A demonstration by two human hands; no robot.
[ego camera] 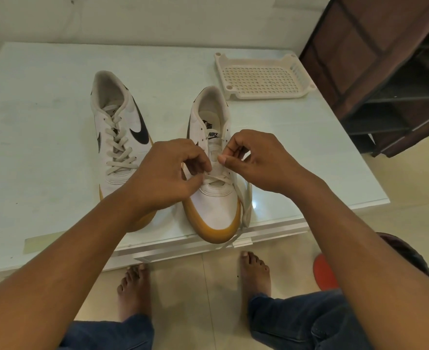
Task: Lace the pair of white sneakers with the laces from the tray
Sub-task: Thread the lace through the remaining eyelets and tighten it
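Observation:
Two white sneakers with black swooshes and gum soles stand on the white table (296,152). The left sneaker (118,127) is laced up its whole front. The right sneaker (213,198) sits at the table's front edge, toe toward me, with a white lace (217,178) crossed through its lowest eyelets only. My left hand (168,173) pinches the lace at the shoe's left eyelet row. My right hand (256,160) pinches a lace end over the tongue. A loose length of lace hangs down the shoe's right side past the table edge.
A cream perforated plastic tray (264,77) stands behind the right sneaker, with no laces in it. A dark brown shelf unit (385,72) stands to the right of the table. A red object (324,271) lies on the floor near my bare feet.

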